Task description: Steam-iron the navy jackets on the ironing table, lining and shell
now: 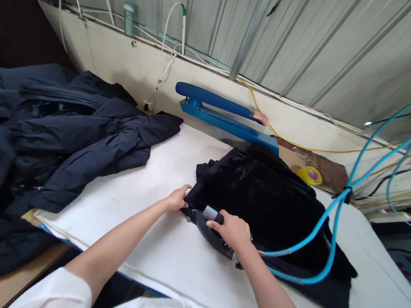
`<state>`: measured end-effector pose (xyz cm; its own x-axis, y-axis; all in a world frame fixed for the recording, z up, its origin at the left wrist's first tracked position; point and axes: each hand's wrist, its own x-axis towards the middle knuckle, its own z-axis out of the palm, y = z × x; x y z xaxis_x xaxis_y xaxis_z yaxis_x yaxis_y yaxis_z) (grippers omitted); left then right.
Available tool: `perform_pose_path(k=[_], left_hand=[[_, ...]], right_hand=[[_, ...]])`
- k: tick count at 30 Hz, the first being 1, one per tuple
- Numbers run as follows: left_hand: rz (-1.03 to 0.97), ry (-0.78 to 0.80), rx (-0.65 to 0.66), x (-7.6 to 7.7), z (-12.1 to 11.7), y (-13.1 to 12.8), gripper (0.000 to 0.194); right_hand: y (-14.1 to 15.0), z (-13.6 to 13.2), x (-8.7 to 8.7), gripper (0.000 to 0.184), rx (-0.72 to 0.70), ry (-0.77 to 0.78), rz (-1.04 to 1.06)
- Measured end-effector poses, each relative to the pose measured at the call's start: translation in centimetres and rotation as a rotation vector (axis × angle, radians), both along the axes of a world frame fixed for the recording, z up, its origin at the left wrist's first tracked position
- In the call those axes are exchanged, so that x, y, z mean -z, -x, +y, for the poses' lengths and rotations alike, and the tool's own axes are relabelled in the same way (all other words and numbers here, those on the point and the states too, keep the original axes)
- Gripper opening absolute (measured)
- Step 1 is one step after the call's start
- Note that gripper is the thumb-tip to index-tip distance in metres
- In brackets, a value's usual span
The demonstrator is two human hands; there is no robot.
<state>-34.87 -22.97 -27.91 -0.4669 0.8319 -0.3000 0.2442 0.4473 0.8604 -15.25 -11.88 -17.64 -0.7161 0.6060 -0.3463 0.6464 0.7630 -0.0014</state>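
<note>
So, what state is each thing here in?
Iron: gripped by the right hand; hot or cold can't be seen.
Black cloth: lying on the table, left hand at its edge.
Dark clothes: heaped, rumpled.
Blue hoses: bent, strapped together.
Tape: wound on its roll.
Bottle: upright.

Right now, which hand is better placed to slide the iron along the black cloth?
Probably the right hand: its fingers wrap the handle of the iron. The left hand is at the edge of the black cloth, so it seems better placed to steady that.
</note>
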Motion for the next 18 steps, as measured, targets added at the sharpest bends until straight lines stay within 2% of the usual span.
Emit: perform_pose_path(k=[3, 6, 8, 11, 14, 18], left_hand=[[0.163, 0.074, -0.108, 0.9, -0.2, -0.3, 0.044], [0.190, 0.168, -0.101, 1.3, -0.2, 0.2, 0.022], [0.175, 0.197, -0.096, 1.2, -0.3, 0.9, 0.015], [0.203, 0.194, -0.164, 0.7, -0.6, 1.8, 0.010], [0.278, 0.141, -0.297, 0.4, -1.4, 2.3, 0.008], [0.321, -0.091, -0.589, 0.6, -3.0, 1.7, 0.010]], right_hand=[[1.0, -0.6, -0.1, 0.058, -0.020, 0.006, 0.006], [2.1, -1.1, -0.1, 0.057, -0.038, 0.014, 0.018], [2.8, -1.2, -0.1, 0.056, -0.034, 0.012, 0.024], [3.5, -1.1, -0.1, 0.055, -0.037, 0.015, 0.021], [4.0, -0.9, 0.1, 0.055, -0.054, 0.021, 0.010], [4.9, -1.1, 0.3, 0.059, -0.064, 0.016, -0.005]])
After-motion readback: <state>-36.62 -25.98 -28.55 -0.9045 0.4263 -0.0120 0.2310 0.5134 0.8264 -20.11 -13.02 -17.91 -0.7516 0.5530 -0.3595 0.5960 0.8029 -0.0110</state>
